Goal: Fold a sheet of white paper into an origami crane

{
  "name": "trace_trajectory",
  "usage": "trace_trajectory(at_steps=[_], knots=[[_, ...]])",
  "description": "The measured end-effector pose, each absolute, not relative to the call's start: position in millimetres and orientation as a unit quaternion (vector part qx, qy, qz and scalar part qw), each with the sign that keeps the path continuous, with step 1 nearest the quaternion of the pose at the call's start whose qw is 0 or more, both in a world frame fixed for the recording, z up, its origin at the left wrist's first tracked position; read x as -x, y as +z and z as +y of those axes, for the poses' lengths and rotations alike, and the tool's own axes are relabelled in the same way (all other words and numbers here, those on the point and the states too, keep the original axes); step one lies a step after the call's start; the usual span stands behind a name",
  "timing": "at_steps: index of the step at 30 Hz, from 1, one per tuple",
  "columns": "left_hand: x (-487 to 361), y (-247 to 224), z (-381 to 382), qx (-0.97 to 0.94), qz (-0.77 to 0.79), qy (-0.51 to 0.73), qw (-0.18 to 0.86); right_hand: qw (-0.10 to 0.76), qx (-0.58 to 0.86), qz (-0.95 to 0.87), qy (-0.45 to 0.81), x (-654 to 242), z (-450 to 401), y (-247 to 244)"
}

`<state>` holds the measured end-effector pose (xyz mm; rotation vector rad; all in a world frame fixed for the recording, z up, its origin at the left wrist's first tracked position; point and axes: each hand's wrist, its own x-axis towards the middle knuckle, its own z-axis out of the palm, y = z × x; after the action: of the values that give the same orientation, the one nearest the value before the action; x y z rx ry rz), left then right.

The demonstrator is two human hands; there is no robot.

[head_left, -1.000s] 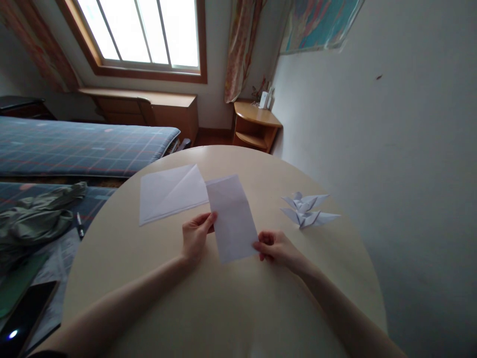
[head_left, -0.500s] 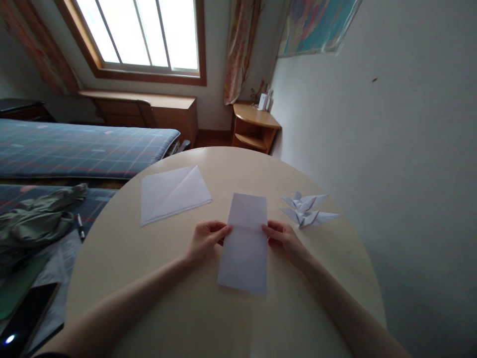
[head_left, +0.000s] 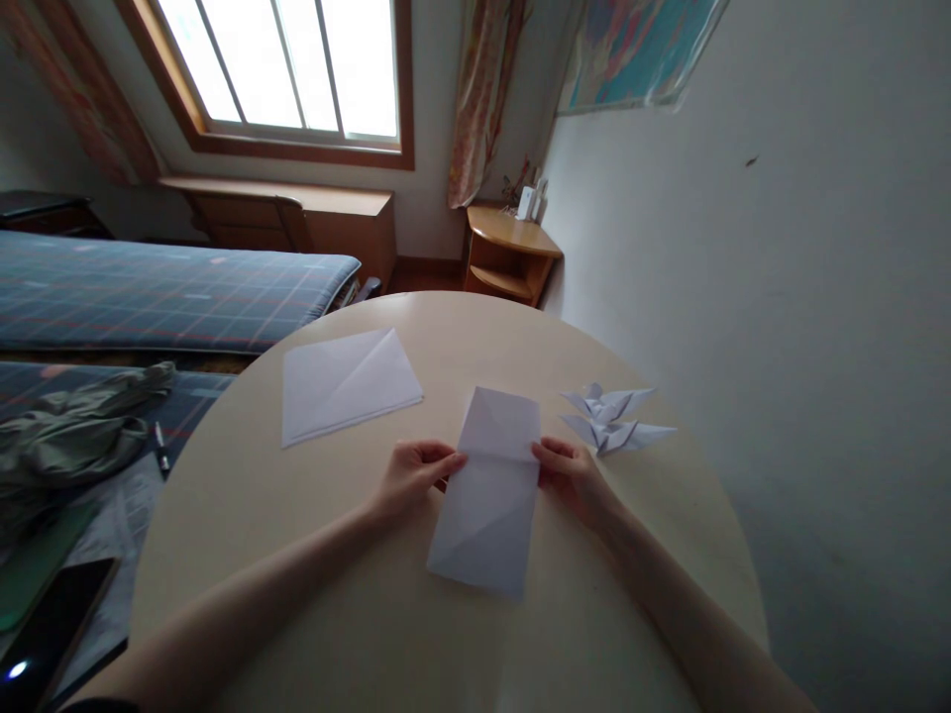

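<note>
A white paper folded into a long rectangle (head_left: 490, 495) is held over the round table, slightly tilted, with a crease across it and faint diagonal creases. My left hand (head_left: 417, 477) pinches its left edge between thumb and fingers. On the opposite edge, my right hand (head_left: 574, 477) grips it the same way. Several white sheets (head_left: 349, 384) with a diagonal crease lie at the table's back left. Two folded paper cranes (head_left: 613, 421) sit close together to the right of my right hand.
The cream round table (head_left: 357, 634) has a wall close on its right. Beyond its left edge are a phone (head_left: 63, 619), a pen (head_left: 161, 448), papers and a crumpled green cloth (head_left: 66, 421). A plaid mattress (head_left: 170, 297) lies farther back.
The folded paper has tilted a little, its top shifting right and its lower end slightly left. My right hand has moved slightly right with it; both hands keep their hold.
</note>
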<state>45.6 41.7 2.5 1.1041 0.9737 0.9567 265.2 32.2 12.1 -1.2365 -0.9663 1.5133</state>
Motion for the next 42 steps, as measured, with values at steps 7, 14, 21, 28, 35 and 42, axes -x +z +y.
trace_trajectory(at_steps=[7, 14, 21, 28, 35, 42], knots=[[-47, 3, 41, -0.494, 0.436, 0.409, 0.632, 0.489, 0.568, -0.403, 0.525, -265, 36, 7], [-46, 0, 43, -0.482, 0.432, 0.403, 0.646, 0.488, 0.538, -0.453, 0.517, -267, 34, 13], [-44, -6, 44, -0.489, 0.422, 0.372, 0.667, 0.517, 0.554, -0.429, 0.491, -268, 35, 16], [-43, -4, 45, -0.491, 0.422, 0.363, 0.67, 0.537, 0.562, -0.392, 0.493, -267, 35, 17], [-43, -4, 45, -0.49, 0.427, 0.351, 0.674, 0.586, 0.56, -0.357, 0.464, -267, 38, 16], [-42, 2, 45, -0.502, 0.431, 0.334, 0.672, 0.579, 0.532, -0.337, 0.517, -268, 37, 18]])
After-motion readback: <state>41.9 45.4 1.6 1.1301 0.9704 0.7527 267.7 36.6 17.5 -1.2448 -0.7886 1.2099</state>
